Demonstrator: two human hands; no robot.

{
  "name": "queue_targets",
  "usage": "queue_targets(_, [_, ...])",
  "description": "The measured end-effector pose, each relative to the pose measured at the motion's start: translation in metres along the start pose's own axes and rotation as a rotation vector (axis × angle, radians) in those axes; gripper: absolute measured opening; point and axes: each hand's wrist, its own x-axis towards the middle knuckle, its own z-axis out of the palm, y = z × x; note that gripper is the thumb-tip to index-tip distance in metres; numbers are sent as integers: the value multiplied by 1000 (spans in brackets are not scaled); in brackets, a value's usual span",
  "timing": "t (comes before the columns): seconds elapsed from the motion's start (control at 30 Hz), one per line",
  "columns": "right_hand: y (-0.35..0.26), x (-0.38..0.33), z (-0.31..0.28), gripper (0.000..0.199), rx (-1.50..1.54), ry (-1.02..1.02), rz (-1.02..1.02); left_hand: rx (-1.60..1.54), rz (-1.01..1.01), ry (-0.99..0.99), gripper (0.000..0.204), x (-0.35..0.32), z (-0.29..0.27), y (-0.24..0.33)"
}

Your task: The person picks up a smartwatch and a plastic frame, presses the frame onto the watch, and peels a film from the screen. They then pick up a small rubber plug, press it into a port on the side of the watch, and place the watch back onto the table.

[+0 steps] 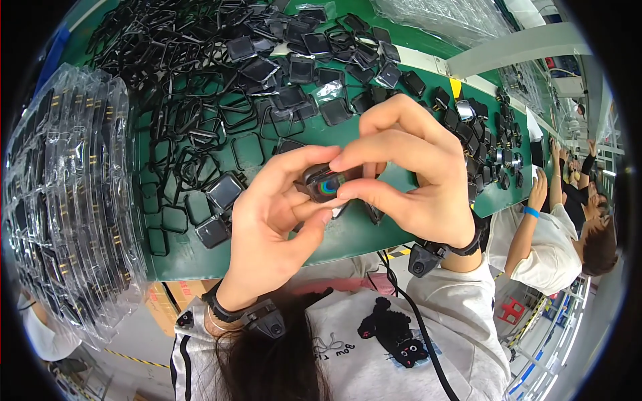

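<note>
A small, dark, square watch body [325, 186] with a rainbow-coloured ring on its face is held between both hands above the green table. My left hand [264, 217] cradles it from the left, its index finger over the top and its thumb close to the lower edge. On the other side, my right hand [428, 170] pinches the piece with thumb and index finger. Part of the watch body is hidden by the fingers. Thin black square frames [246, 151] lie beyond the hands, and dark square cases [225, 191] rest beside my left hand.
Stacked clear plastic trays [73, 187] stand at the left edge of the green table [301, 252]. Black frames and covers [180, 40] are heaped at the back. More watch parts [468, 127] spread to the right, under a pale beam [521, 50]. Co-workers [538, 247] sit farther right.
</note>
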Motion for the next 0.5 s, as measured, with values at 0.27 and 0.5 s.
queue_targets(0.27, [6,-9,6,27,60,-1,36,2,7,70,52,-1,9,-1])
queue_targets(0.5, [15,-23,14,27,477,63,191,-40,-88,142,42,-1,7,-2])
